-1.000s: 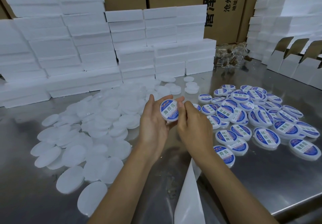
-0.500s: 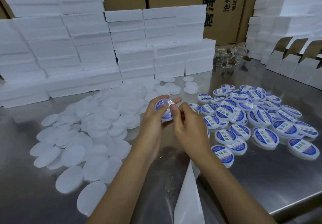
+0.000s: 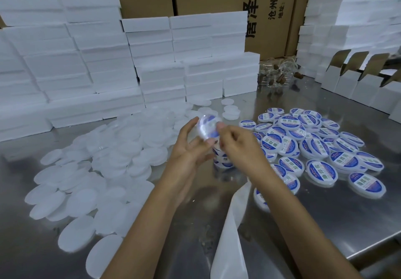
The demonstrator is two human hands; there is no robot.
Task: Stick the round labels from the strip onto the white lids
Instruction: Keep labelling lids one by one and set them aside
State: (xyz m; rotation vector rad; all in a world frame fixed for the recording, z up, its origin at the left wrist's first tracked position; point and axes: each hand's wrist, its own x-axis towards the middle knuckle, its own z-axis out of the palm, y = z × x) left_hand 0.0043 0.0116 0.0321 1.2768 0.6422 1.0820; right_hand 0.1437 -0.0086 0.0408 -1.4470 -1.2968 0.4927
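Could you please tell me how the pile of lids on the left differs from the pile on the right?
The plain white round lids on the left carry no labels, while the blue-and-white labelled lids on the right each bear a round sticker with printing. The plain pile spreads nearer the white foam blocks; the labelled pile lies towards the open cartons. Both rest on the steel table.

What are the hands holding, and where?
A labelled lid, blurred. The left hand and right hand seem to pinch its opposite edges.

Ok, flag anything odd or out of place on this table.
Nothing looks damaged or spilled. Plain lids lie in a loose heap, labelled lids in another. The held lid is motion-blurred. Clear jars lie jumbled behind.
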